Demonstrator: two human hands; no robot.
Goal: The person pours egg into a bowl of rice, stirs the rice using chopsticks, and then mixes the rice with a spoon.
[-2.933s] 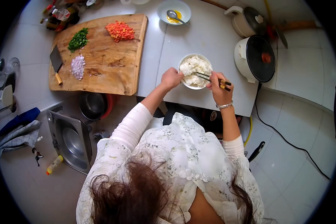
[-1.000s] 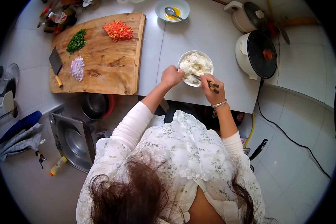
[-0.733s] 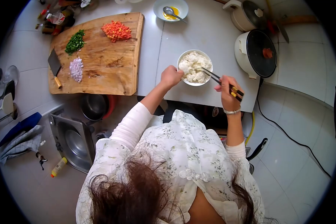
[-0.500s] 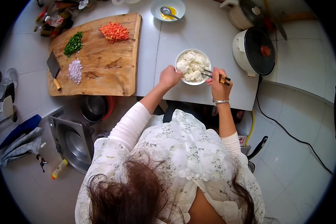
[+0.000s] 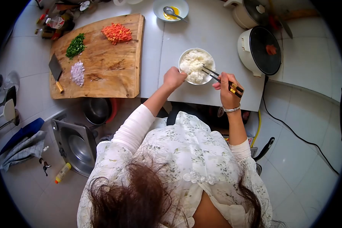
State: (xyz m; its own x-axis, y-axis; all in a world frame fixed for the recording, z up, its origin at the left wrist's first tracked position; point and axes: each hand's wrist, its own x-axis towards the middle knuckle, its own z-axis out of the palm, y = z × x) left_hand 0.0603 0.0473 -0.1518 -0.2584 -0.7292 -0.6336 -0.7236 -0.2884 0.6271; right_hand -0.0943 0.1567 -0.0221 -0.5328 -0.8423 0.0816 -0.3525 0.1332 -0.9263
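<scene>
A white bowl [image 5: 206, 81] heaped with cooked rice [image 5: 193, 62] stands near the front edge of the counter. My left hand [image 5: 174, 78] grips the bowl's left rim, thumb and fingers closed on it. In my right hand [image 5: 228, 89] is a pair of dark chopsticks [image 5: 212, 74] with gold-coloured ends. Their tips are in the rice, right of its middle. The right hand itself is just outside the bowl's lower right side, apart from the rim.
Left is a wooden cutting board [image 5: 114, 79] with chopped greens [image 5: 76, 46], orange-red dice [image 5: 117, 33], pale purple bits [image 5: 78, 73] and a cleaver [image 5: 55, 68]. Behind sits a bowl [image 5: 159, 14] with yellow liquid and a spoon [image 5: 171, 12]. A lidded cooker [image 5: 245, 57] stands right.
My right hand has moved right and slightly down, drawing the chopsticks to a steeper slant with their tips still in the rice. The left hand keeps its hold on the bowl.
</scene>
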